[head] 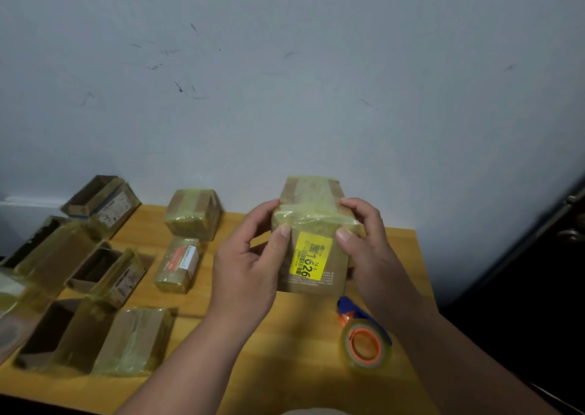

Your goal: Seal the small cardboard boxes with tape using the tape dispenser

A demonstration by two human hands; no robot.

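Above the bench's (285, 335) right half: box (311, 224) clamped between left hand (250, 266) and right hand (364, 240); tape dispenser (364, 338) lies below, nearer right hand.

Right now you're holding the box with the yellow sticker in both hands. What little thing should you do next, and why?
Probably rub both thumbs along the tape to press it flat. The left hand and right hand grip the cardboard box with the yellow sticker above the table, thumbs on the wrinkled tape edge. The tape dispenser lies set down, so taping looks finished.
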